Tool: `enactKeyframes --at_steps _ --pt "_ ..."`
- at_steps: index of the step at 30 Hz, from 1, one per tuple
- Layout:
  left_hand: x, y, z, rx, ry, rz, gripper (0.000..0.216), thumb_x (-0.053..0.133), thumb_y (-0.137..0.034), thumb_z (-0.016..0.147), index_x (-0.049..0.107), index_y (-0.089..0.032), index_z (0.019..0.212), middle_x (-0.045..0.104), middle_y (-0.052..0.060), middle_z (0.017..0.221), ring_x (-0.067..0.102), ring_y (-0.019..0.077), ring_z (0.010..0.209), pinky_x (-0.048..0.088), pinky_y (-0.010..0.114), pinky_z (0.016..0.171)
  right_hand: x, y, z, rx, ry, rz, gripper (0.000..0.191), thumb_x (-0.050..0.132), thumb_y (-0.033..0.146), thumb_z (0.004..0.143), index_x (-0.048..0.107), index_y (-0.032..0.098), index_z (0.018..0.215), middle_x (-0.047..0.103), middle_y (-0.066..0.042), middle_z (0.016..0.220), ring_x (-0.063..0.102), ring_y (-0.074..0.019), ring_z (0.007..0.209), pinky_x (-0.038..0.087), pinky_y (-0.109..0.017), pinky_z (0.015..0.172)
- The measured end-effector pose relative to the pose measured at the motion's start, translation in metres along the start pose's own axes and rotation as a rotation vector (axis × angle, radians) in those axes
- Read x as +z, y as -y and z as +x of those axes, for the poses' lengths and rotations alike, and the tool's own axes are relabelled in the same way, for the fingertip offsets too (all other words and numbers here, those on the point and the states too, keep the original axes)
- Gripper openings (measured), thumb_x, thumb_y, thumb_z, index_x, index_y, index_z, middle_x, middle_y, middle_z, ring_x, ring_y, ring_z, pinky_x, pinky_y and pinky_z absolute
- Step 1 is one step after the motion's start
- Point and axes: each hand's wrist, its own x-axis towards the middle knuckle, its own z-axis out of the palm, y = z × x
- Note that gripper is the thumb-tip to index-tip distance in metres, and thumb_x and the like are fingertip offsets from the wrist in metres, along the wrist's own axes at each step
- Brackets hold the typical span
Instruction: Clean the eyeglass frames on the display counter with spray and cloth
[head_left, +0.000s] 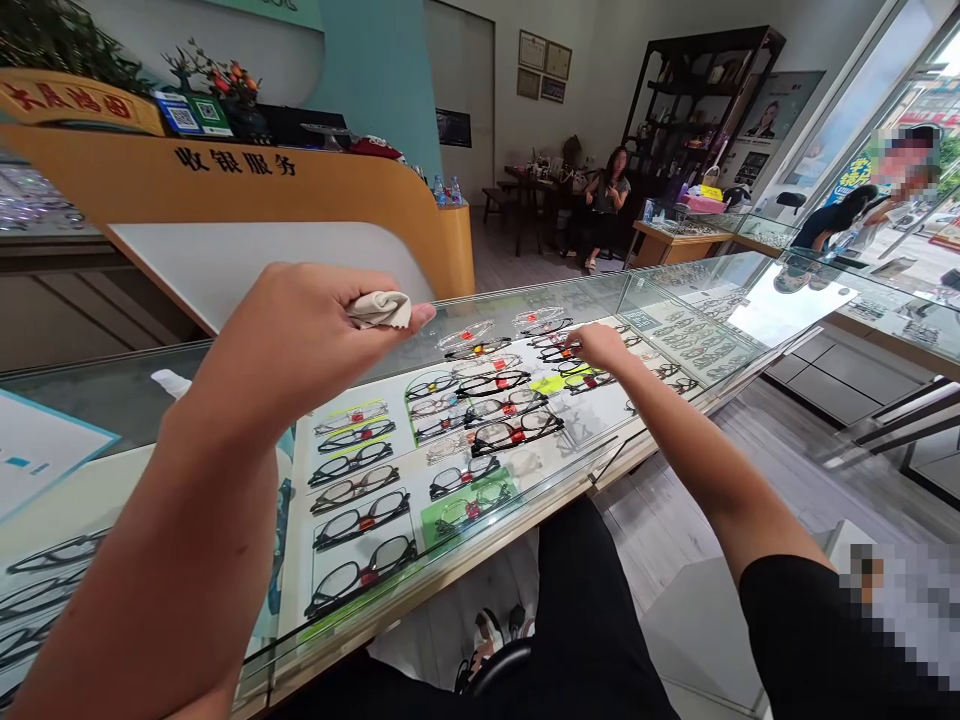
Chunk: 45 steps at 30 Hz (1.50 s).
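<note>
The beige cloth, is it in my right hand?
No, the beige cloth is in your left hand, bunched beside the thumb.

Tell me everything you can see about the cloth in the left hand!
The cloth is pale cream-grey and looks like soft, thin fabric. It's bunched into folds, and one edge looks zigzag. The left hand grips it between the thumb and curled fingers, so part of it is hidden. It's held up in front of the person, with the glass counter beyond and below.
</note>
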Motion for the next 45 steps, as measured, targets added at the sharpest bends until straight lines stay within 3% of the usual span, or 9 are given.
enactKeyframes --at_steps 8,14,17,20,24,28,31,35,45 --pt "0.000 0.006 0.001 0.075 -0.044 -0.023 0.048 0.066 -0.060 0.089 0.051 -0.024 0.062 0.033 -0.003 0.054 0.028 0.0139 0.058 0.021 0.036 0.059 0.006 0.001 0.025 0.011 0.019 -0.001 0.032 0.079 0.012 0.097 0.094 0.023 0.124 0.088 -0.018 0.128 0.081 -0.0299 0.113 0.055 -0.034 0.090" --pt "0.000 0.002 -0.001 0.107 -0.019 -0.043 0.047 0.068 -0.057 0.090 0.050 -0.024 0.062 0.037 -0.003 0.053 0.031 0.0144 0.057 0.023 0.036 0.057 -0.028 -0.016 0.013 -0.010 -0.058 0.122 0.025 0.076 0.019 0.100 0.092 0.021 0.119 0.089 -0.012 0.108 0.080 -0.0256 0.098 0.053 -0.033 0.081" --pt "-0.002 0.000 -0.002 0.093 0.005 -0.063 0.050 0.068 -0.057 0.090 0.045 -0.023 0.061 0.036 -0.002 0.054 0.031 0.0137 0.057 0.023 0.035 0.057 -0.046 -0.013 0.000 -0.091 -0.112 0.435 0.021 0.076 0.027 0.100 0.088 0.017 0.114 0.086 -0.008 0.089 0.075 -0.0199 0.077 0.053 -0.032 0.074" --pt "-0.003 0.005 0.002 -0.040 0.023 -0.107 0.053 0.071 -0.060 0.088 0.043 -0.023 0.061 0.033 -0.003 0.054 0.032 0.0130 0.054 0.022 0.032 0.056 -0.052 0.018 -0.013 -0.291 -0.132 0.918 0.019 0.082 0.030 0.091 0.081 0.017 0.105 0.085 -0.008 0.086 0.072 -0.0174 0.066 0.055 -0.031 0.069" --pt "0.012 0.030 0.014 -0.264 0.028 -0.192 0.043 0.076 -0.059 0.085 0.060 -0.024 0.067 0.046 -0.001 0.056 0.041 0.0159 0.054 0.027 0.031 0.056 -0.045 0.092 -0.027 -0.535 -0.129 1.194 0.019 0.081 0.032 0.086 0.074 0.021 0.100 0.086 -0.006 0.099 0.076 -0.0182 0.074 0.061 -0.033 0.074" --pt "0.047 0.066 0.011 -0.292 -0.001 -0.511 0.053 0.087 -0.074 0.073 0.075 -0.022 0.081 0.066 0.003 0.073 0.048 0.0167 0.060 0.034 0.031 0.058 -0.040 0.162 -0.037 -0.692 -0.273 1.094 0.018 0.070 0.020 0.092 0.078 0.024 0.108 0.086 -0.003 0.104 0.076 -0.0189 0.086 0.060 -0.032 0.085" --pt "0.070 0.086 -0.006 -0.445 -0.020 -0.812 0.072 0.096 -0.080 0.056 0.075 -0.020 0.089 0.067 0.002 0.075 0.052 0.0142 0.060 0.039 0.028 0.057 -0.036 0.196 -0.042 -0.745 -0.355 0.925 0.024 0.065 0.017 0.101 0.081 0.026 0.116 0.086 -0.003 0.107 0.078 -0.0205 0.094 0.058 -0.032 0.090" --pt "0.080 0.101 -0.029 -0.580 -0.064 -0.986 0.083 0.102 -0.082 0.046 0.070 -0.020 0.091 0.062 -0.002 0.069 0.055 0.0125 0.061 0.039 0.024 0.055 -0.025 0.218 -0.046 -0.839 -0.358 0.833 0.035 0.053 0.018 0.109 0.081 0.027 0.128 0.088 -0.005 0.124 0.080 -0.0229 0.101 0.060 -0.034 0.092" --pt "0.081 0.122 -0.040 -0.378 0.094 -0.996 0.068 0.090 -0.083 0.074 0.071 -0.019 0.088 0.062 0.000 0.069 0.055 0.0143 0.062 0.041 0.028 0.058 -0.002 0.215 -0.057 -0.938 -0.391 0.802 0.045 0.051 0.012 0.107 0.080 0.031 0.137 0.086 -0.007 0.137 0.081 -0.0266 0.118 0.060 -0.039 0.103"
